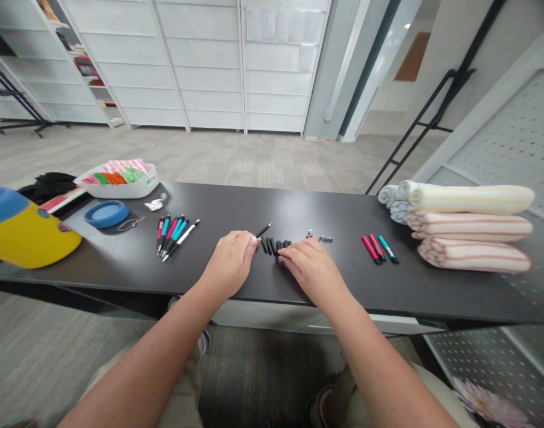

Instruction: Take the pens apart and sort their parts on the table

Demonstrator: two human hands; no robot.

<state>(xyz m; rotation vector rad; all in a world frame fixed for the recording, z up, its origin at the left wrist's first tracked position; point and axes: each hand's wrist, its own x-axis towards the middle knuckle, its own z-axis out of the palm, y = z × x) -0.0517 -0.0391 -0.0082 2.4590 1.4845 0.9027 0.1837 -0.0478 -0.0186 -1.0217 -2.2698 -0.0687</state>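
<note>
Black pen parts (275, 245) lie side by side in a short row near the middle of a dark tabletop (387, 285), at 12 o'clock from the person. The left hand (227, 264) pinches a slim black pen (263, 230) between thumb and forefinger, just beside the row's left end, with the pen's tip tilted toward 2 o'clock. The right hand (314, 274) rests flat with its fingers (293, 252) close together, against the row's right end and holding nothing that shows. At 1 o'clock from the row sit small pink-and-teal pen pieces (308, 233) and small metal pieces (326, 239). Farther right lie three colored pens (379, 248) and stacked folded towels (470, 226). At 10 o'clock are a bundle of pens (176, 236), a blue dish (106, 214) and a white tray (138, 190) of colorful items.
</note>
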